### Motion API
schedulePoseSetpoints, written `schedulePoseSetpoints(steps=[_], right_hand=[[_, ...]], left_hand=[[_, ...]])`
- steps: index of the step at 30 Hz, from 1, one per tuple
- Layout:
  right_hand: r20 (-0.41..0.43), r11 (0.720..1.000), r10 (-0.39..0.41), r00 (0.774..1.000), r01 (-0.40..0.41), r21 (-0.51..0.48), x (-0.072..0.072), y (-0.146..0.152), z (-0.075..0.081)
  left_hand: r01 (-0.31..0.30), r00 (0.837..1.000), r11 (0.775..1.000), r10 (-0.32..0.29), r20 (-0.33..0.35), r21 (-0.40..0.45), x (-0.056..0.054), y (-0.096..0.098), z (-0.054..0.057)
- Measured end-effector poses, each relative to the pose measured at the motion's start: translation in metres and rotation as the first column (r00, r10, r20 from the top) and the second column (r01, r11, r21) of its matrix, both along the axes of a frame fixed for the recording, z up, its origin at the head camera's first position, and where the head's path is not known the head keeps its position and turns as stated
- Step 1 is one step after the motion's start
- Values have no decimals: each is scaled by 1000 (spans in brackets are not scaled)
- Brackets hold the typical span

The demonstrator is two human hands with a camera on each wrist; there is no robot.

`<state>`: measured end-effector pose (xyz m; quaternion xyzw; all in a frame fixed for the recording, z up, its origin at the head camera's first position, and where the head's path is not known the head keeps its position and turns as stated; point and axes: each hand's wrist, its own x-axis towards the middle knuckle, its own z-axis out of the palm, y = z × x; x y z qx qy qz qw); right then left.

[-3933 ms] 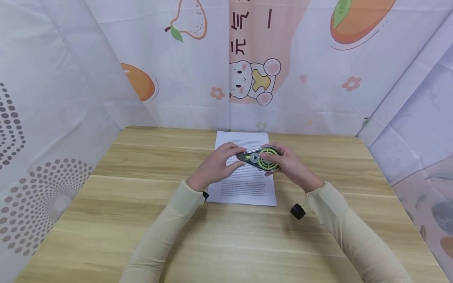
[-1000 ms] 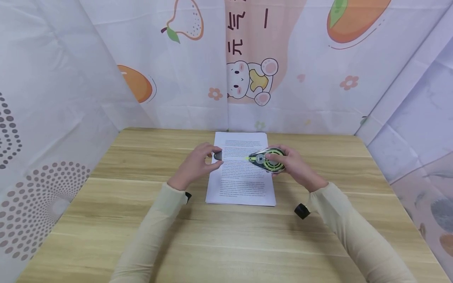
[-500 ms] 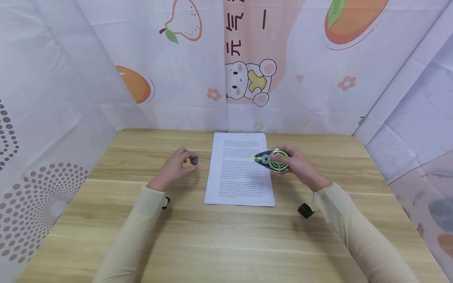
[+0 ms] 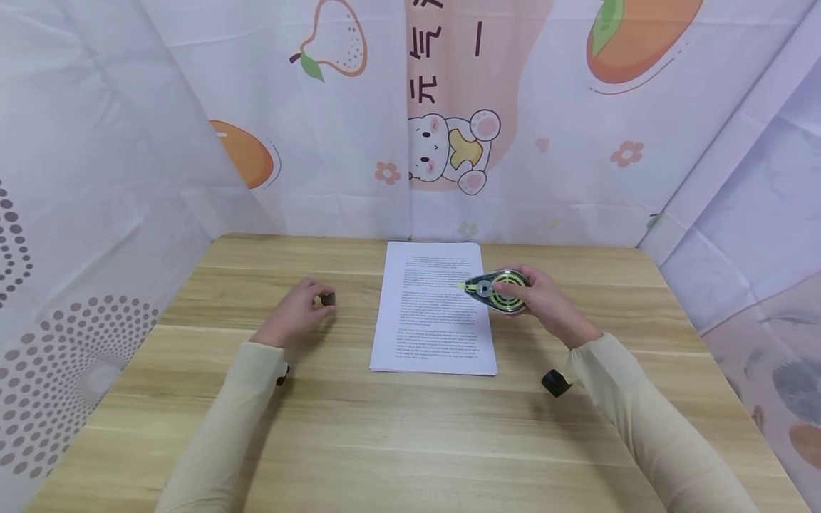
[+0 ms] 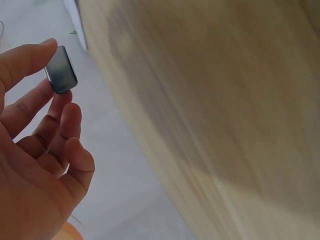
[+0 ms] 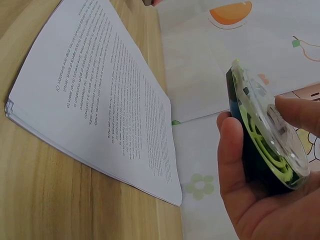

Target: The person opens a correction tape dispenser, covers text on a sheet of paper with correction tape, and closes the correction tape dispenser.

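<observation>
My left hand [image 4: 296, 312] pinches a small dark cap [image 5: 61, 71] between thumb and fingertips, low over the table left of the papers. My right hand [image 4: 545, 301] grips a correction tape [image 4: 504, 291] with a clear, black and lime-green body, the thumb on its round face. The tape's bare lime tip [image 4: 463, 286] points left, above the right side of a stack of printed paper [image 4: 431, 335]. In the right wrist view the correction tape [image 6: 265, 135] is held up, apart from the sheets.
A wood-grain table [image 4: 410, 442] lies under both arms. Behind it hangs a white curtain [image 4: 321, 206] with fruit and a bear print. A black wrist device [image 4: 555, 382] sits at the right cuff.
The cap has come off the correction tape. My left hand has carried it left, away from the papers, and lowered it toward the table. The right hand has shifted slightly right with the tape.
</observation>
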<state>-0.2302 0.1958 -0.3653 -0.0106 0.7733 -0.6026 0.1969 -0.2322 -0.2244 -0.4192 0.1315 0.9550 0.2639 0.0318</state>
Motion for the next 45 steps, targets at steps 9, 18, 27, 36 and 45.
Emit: schedulePoseSetpoints(steps=[9,18,27,36,45], right_hand=[[-3,1000,-6,1000,6,8,0,1,-2],[11,1000,0,1000,0,18,2,6,-2],[13,1000,-11,1000,11,10,1,7,-7],[12,1000,-8,1000,7,25,-1,7,-8],[21,1000,-13,1000,13,4,-1,6,-9]], left_hand=[[4,1000,992,-3,6,-126,-2,-7,-5],[-25,999,981,31,30,-191,-5,-14,-12],[-42,998,983,50,39,-178,-4,-14,-8],[-77,994,988,86,61,-138,-3,-12,-1],[-24,998,994,17,-67,-104,-5,2,9]])
